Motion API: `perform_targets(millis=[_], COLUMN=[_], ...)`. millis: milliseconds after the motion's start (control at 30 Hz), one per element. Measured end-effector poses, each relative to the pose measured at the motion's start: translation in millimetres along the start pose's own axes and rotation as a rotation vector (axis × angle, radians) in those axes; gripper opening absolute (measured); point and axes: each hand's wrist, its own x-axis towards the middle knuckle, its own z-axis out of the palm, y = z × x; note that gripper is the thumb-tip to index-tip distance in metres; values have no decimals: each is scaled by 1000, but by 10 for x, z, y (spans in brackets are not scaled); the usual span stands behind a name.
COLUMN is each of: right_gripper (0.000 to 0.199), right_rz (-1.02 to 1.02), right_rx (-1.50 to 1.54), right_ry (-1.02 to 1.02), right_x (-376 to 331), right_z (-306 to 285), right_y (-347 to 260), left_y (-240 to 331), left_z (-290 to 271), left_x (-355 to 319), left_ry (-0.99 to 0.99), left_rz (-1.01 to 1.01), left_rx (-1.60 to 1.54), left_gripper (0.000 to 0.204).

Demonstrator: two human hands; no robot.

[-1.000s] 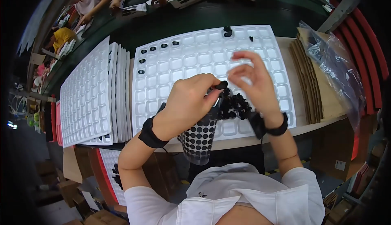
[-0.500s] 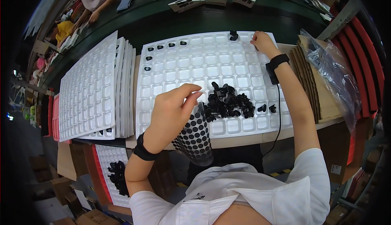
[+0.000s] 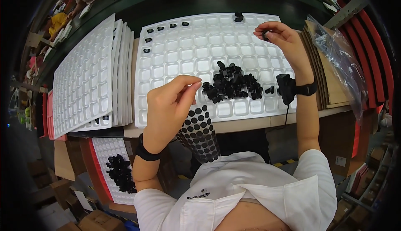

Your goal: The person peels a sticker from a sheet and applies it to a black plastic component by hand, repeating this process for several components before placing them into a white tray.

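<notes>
White celled tray (image 3: 172,56) largest; black heap (image 3: 234,80) on its nearer half. Dotted sheet (image 3: 198,126) just beside the left hand (image 3: 167,103) — thumb and finger pinched, cannot tell on what. Boxy wrist unit (image 3: 285,88) hangs low over the tray; a careless sweep could scatter the heap. Smallest: black part (image 3: 265,34) pinched by the right hand (image 3: 286,41), far right corner — slack grip could drop it.

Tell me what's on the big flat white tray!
The white tray holds a heap of small black parts, plus separate black pieces elsewhere. The tray surface directly under the heap is hidden.
</notes>
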Motion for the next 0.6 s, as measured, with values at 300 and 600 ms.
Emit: perform_targets(millis=[300,600], right_gripper=[21,24], right_rz=[36,139], right_rx=[18,160], right_ry=[-16,-22], right_x=[-318,-624], right_z=[357,1060], right_y=[33,-202], left_y=[-174,-181], left_z=[-8,80], left_x=[-165,-253], left_ry=[31,-61], left_rz=[-19,-14], left_rx=[-50,-151], left_gripper=[7,18])
